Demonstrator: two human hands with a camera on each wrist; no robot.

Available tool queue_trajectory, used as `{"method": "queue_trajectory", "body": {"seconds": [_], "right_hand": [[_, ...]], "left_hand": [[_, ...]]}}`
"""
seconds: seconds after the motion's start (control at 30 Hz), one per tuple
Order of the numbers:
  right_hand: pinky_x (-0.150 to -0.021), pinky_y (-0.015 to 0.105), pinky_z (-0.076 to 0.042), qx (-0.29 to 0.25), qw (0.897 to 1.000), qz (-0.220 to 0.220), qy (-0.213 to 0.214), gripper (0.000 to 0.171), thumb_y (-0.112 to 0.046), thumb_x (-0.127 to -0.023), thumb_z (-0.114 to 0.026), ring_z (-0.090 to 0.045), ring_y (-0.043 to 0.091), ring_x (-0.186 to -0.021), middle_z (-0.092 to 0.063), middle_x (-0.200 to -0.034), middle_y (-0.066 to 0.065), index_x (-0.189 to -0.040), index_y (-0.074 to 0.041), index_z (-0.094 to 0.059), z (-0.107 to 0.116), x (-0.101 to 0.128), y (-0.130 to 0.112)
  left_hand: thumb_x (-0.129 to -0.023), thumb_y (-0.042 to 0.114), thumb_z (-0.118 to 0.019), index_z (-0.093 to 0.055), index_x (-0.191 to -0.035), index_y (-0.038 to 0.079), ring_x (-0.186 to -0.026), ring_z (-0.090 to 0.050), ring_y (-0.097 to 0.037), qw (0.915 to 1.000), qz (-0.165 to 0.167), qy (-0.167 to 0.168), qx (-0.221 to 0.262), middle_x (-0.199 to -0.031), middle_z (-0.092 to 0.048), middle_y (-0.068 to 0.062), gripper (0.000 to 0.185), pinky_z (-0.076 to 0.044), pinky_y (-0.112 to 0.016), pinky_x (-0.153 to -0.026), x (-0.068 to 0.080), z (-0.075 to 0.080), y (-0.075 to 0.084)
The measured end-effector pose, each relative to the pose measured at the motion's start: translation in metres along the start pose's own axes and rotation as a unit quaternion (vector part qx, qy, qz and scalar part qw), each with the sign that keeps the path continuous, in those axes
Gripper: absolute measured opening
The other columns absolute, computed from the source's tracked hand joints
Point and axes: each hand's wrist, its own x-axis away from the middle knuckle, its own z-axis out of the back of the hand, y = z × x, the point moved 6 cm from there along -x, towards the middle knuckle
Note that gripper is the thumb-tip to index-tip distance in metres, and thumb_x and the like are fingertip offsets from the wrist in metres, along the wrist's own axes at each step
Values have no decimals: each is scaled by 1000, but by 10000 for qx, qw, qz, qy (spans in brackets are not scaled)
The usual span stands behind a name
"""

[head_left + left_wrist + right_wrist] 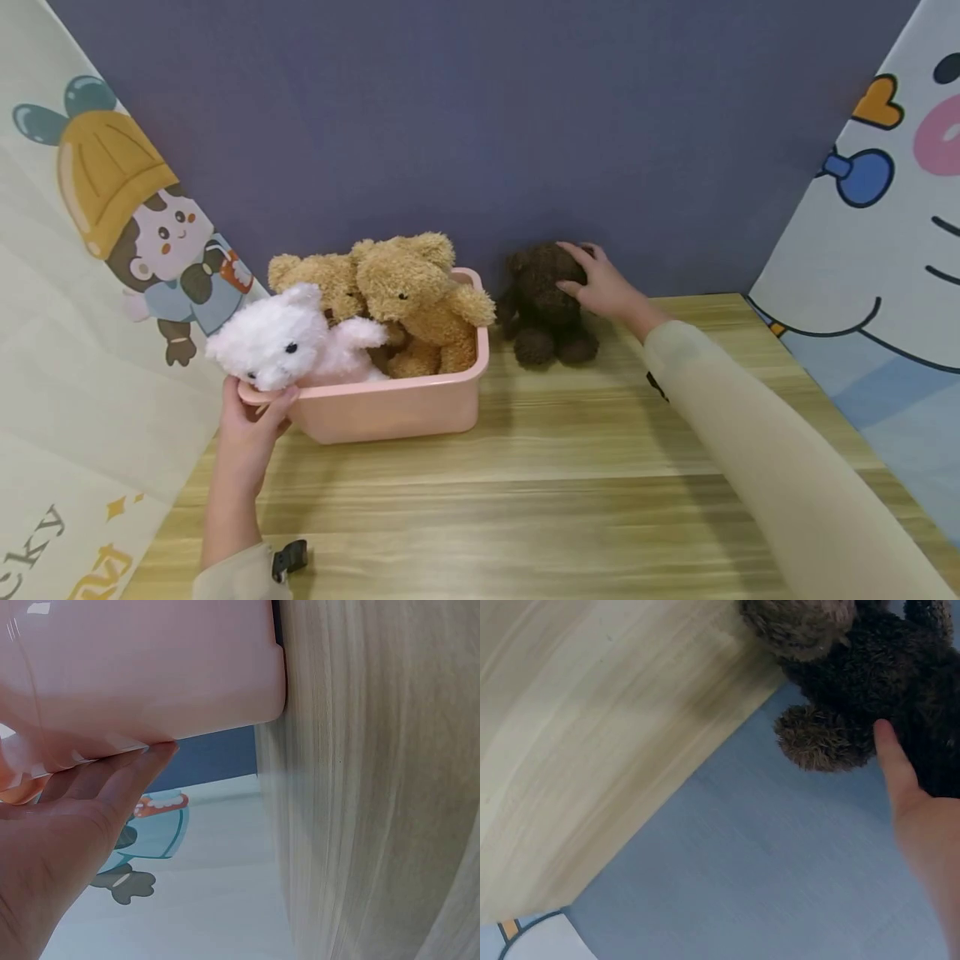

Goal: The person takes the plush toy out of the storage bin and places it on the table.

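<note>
A pink plastic bin [390, 408] stands on the wooden table, full of plush toys. My left hand [253, 429] grips its near left corner by the rim, with the thumb near the white plush bear [273, 342]. In the left wrist view, the fingers of the left hand [82, 817] lie against the outside of the bin [165, 667]. To the right of the bin a dark brown teddy bear [536, 292] sits upright against the back wall. My right hand [607, 287] holds its head from the right side. The right wrist view shows the thumb [892, 761] touching the dark fur [877, 667].
Two light brown teddy bears, one at the right [420, 292] and one behind at the left [318, 279], sit in the bin. A blue-grey wall [480, 125] rises behind the table [540, 492]. Printed cartoon panels flank it on the left [75, 350] and right [840, 267].
</note>
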Motion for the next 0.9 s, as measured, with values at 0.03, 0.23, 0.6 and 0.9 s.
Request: {"method": "queue_trajectory", "body": {"seconds": [0.03,0.23,0.6,0.9], "right_hand": [[-120,74,-31,65,10000,-18,21,75,-38,-112,-54,-18,54,-160,11,-178,16,-172,-33,-9,2,-1,-1],[-117,70,-37,315,9992,-154,206,74,-48,-112,-47,-26,52,-158,22,-176,11,-173,-30,-7,11,-6,-4],[-121,72,-30,456,9987,-123,188,73,-49,-114,-42,-19,54,-160,23,-176,13,-172,-18,-12,21,-5,-5],[-123,71,-27,335,9987,-87,372,63,-46,-113,-46,-11,48,-163,14,-178,11,-166,-16,-30,42,-4,-22]], "left_hand": [[-104,22,-69,-25,-153,40,-136,-43,-16,10000,11,6,2,-149,-37,10,68,-53,-13,-85,0,0,0],[-104,23,-69,-23,-155,41,-138,-42,-17,10000,13,37,-26,-155,-34,4,71,-53,-12,-84,1,1,-2],[-105,22,-69,-23,-154,40,-135,-44,-15,10000,-2,64,-46,-152,-36,7,70,-53,-13,-83,1,0,-4],[-105,22,-69,-21,-158,40,-140,-41,-19,10000,-44,-27,59,-158,-33,1,73,-53,-12,-84,-2,-2,-1]]}}
